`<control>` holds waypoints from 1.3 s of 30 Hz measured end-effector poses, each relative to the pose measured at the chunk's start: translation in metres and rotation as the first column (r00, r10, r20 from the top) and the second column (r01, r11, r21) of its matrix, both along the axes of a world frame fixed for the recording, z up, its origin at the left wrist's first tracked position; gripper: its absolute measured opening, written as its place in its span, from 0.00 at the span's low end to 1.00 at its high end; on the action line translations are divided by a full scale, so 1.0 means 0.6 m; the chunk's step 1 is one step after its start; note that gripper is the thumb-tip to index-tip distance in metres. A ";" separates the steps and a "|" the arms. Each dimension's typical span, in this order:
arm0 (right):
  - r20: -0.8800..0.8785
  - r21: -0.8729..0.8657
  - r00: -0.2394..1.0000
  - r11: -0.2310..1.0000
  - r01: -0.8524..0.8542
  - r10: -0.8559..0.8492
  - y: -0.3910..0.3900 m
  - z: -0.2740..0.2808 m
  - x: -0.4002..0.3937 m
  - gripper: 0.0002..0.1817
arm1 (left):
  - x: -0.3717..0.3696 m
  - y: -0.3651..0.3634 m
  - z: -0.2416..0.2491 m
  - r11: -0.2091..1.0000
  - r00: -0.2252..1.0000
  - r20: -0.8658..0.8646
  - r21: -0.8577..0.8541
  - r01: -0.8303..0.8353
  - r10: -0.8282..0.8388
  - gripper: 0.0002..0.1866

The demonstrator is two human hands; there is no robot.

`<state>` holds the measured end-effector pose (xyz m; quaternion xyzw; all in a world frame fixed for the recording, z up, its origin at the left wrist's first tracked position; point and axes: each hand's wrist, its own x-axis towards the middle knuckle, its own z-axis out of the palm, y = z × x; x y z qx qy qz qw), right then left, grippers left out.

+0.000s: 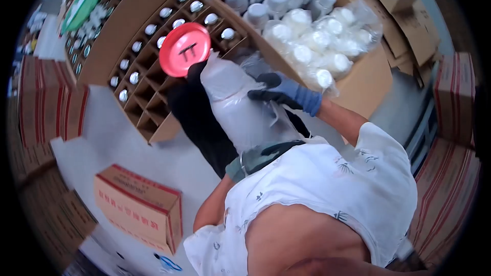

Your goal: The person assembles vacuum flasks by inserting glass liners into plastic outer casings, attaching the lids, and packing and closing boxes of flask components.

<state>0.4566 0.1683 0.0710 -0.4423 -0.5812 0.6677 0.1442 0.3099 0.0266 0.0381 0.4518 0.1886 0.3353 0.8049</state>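
A translucent plastic bag [248,115], bulging with contents I cannot make out, lies across my dark trousers [197,125]. My right hand [286,92], in a grey-blue and black glove, presses its fingers over the bag's upper side. At the near end, my left hand [263,156] curls against the bag in a grey-green and black glove; some of its fingers are hidden. Beyond the bag's far end, a red round plate or lid [185,49] with black marks rests on a divided carton [158,132]. Several silver-capped bottles [137,47] stand in that carton's cells.
At the upper right, an open carton [365,79] holds silver-topped items [276,4] and bagged white-capped bottles [312,41]. A closed box [137,207] sits on the floor at lower left. Stacked boxes [48,99] line both sides. Flattened cardboard [409,25] lies at upper right.
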 end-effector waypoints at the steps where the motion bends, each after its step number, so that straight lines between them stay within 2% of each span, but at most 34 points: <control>1: -0.125 0.003 0.992 1.000 0.022 -0.022 0.021 -0.001 0.034 0.25 | -0.008 0.005 0.012 0.999 1.000 -0.001 -0.034 -0.030 0.030 0.22; 2: -0.017 -0.034 0.992 0.991 0.127 -0.127 0.042 0.006 0.063 0.21 | -0.017 0.012 0.023 0.995 0.998 -0.004 -0.070 -0.068 0.068 0.22; 3: -0.382 -0.219 0.817 0.901 0.374 -0.432 0.059 -0.024 0.097 0.19 | -0.027 0.022 0.031 0.988 0.994 -0.010 -0.110 -0.112 0.111 0.21; 4: -0.428 -0.117 0.794 0.898 0.424 -0.431 0.106 -0.041 0.149 0.18 | -0.038 0.039 0.033 0.976 0.988 -0.019 -0.150 -0.156 0.155 0.21; 5: -0.483 -0.236 0.619 0.773 0.590 -0.620 0.135 -0.029 0.180 0.18 | -0.054 0.059 0.016 0.960 0.949 -0.157 -0.022 -0.279 0.272 0.21; 6: -0.382 0.054 0.683 0.723 0.689 -0.622 0.177 -0.023 0.214 0.18 | -0.068 0.080 0.000 0.917 0.877 -0.270 0.123 -0.379 0.398 0.21; 7: -0.334 0.301 0.631 0.555 0.775 -0.700 0.215 -0.021 0.226 0.16 | -0.075 0.099 0.002 0.825 0.724 -0.396 0.272 -0.495 0.565 0.19; 8: -0.307 0.222 0.538 0.490 0.843 -0.785 0.255 -0.017 0.235 0.14 | -0.081 0.118 0.005 0.705 0.524 -0.474 0.433 -0.562 0.708 0.18; 10: -0.512 -0.001 0.294 0.342 0.940 -0.807 0.349 -0.110 0.259 0.14 | -0.108 0.167 0.003 0.479 0.194 -0.442 0.844 -0.240 0.876 0.18; 11: -0.580 0.045 0.281 0.314 0.948 -0.765 0.409 -0.180 0.281 0.16 | -0.114 0.192 0.000 0.398 0.068 -0.394 0.915 -0.063 0.917 0.19; 12: -0.641 0.087 0.271 0.282 0.955 -0.718 0.459 -0.250 0.306 0.17 | -0.117 0.214 -0.009 0.413 0.027 -0.412 0.910 -0.029 0.911 0.20; 13: -0.618 0.129 0.301 0.283 0.950 -0.726 0.488 -0.294 0.324 0.17 | -0.118 0.234 -0.026 0.428 -0.016 -0.427 0.904 0.004 0.904 0.21; 14: -0.559 0.043 0.249 0.272 0.961 -0.791 0.509 -0.335 0.333 0.18 | -0.119 0.255 -0.042 0.443 -0.061 -0.441 0.896 0.036 0.896 0.23; 15: -0.491 0.069 0.238 0.235 0.970 -0.838 0.520 -0.396 0.340 0.19 | -0.115 0.271 -0.054 0.446 -0.146 -0.430 0.888 0.112 0.891 0.21; 16: -0.420 0.097 0.222 0.200 0.975 -0.880 0.529 -0.438 0.342 0.21 | -0.110 0.281 -0.062 0.459 -0.180 -0.434 0.878 0.134 0.883 0.20; 19: -0.153 -0.097 0.109 0.125 0.987 -0.982 0.503 -0.418 0.321 0.23 | -0.113 0.291 -0.066 0.462 -0.139 -0.446 0.878 0.123 0.884 0.20; 20: -0.031 -0.041 0.180 0.181 0.983 -0.983 0.503 -0.430 0.321 0.24 | -0.113 0.293 -0.064 0.467 -0.130 -0.452 0.877 0.114 0.882 0.19; 22: 0.225 0.052 0.280 0.299 0.953 -0.933 0.486 -0.511 0.345 0.24 | -0.106 0.300 -0.062 0.475 -0.099 -0.466 0.875 0.096 0.879 0.18; 23: 0.319 0.027 0.342 0.369 0.929 -0.884 0.485 -0.544 0.356 0.23 | -0.101 0.305 -0.060 0.478 -0.087 -0.471 0.873 0.094 0.878 0.17; 25: 0.363 -0.212 0.639 0.608 0.765 -0.678 0.505 -0.580 0.392 0.20 | -0.090 0.317 -0.053 0.492 -0.067 -0.487 0.863 0.119 0.871 0.17; 26: 0.328 -0.312 0.768 0.704 0.638 -0.550 0.507 -0.527 0.391 0.20 | -0.088 0.319 -0.048 0.504 -0.056 -0.501 0.853 0.138 0.863 0.17; 27: 0.406 -0.250 0.760 0.738 0.627 -0.508 0.506 -0.458 0.403 0.18 | -0.087 0.322 -0.044 0.516 -0.054 -0.514 0.845 0.140 0.856 0.17; 28: 0.492 -0.107 0.734 0.803 0.586 -0.469 0.518 -0.382 0.406 0.19 | -0.085 0.326 -0.042 0.524 -0.050 -0.522 0.840 0.142 0.851 0.17; 29: 0.505 0.002 0.697 0.809 0.588 -0.508 0.545 -0.346 0.424 0.18 | -0.082 0.333 -0.045 0.527 -0.045 -0.526 0.838 0.141 0.849 0.17; 30: 0.425 0.379 0.577 0.716 0.586 -0.697 0.572 -0.355 0.469 0.18 | -0.082 0.337 -0.049 0.523 -0.034 -0.524 0.840 0.140 0.851 0.17; 31: 0.337 0.715 0.483 0.554 0.428 -0.808 0.605 -0.398 0.529 0.21 | -0.083 0.338 -0.052 0.522 -0.024 -0.524 0.841 0.140 0.851 0.17; 32: 0.316 0.859 0.401 0.438 0.263 -0.860 0.620 -0.395 0.538 0.18 | -0.084 0.338 -0.054 0.520 -0.019 -0.523 0.843 0.139 0.852 0.17; 33: 0.259 0.665 0.349 0.428 0.612 -0.901 0.642 -0.456 0.564 0.16 | -0.084 0.337 -0.056 0.528 -0.015 -0.531 0.839 0.134 0.848 0.17; 34: 0.226 0.363 0.281 0.348 0.864 -0.933 0.659 -0.517 0.588 0.14 | -0.086 0.337 -0.057 0.534 -0.018 -0.537 0.835 0.130 0.844 0.17; 35: 0.218 -0.135 0.485 0.466 0.874 -0.847 0.639 -0.518 0.578 0.10 | -0.090 0.336 -0.057 0.541 -0.027 -0.542 0.831 0.129 0.840 0.17; 37: 0.234 -0.368 0.518 0.418 0.830 -0.823 0.654 -0.651 0.605 0.09 | -0.096 0.335 -0.055 0.550 -0.044 -0.549 0.824 0.137 0.834 0.17; 38: 0.127 -0.420 0.521 0.430 0.799 -0.844 0.652 -0.669 0.605 0.11 | -0.099 0.333 -0.053 0.554 -0.053 -0.552 0.821 0.139 0.832 0.17; 39: 0.140 -0.341 0.688 0.618 0.709 -0.712 0.656 -0.707 0.622 0.13 | -0.101 0.329 -0.052 0.564 -0.067 -0.561 0.816 0.125 0.825 0.17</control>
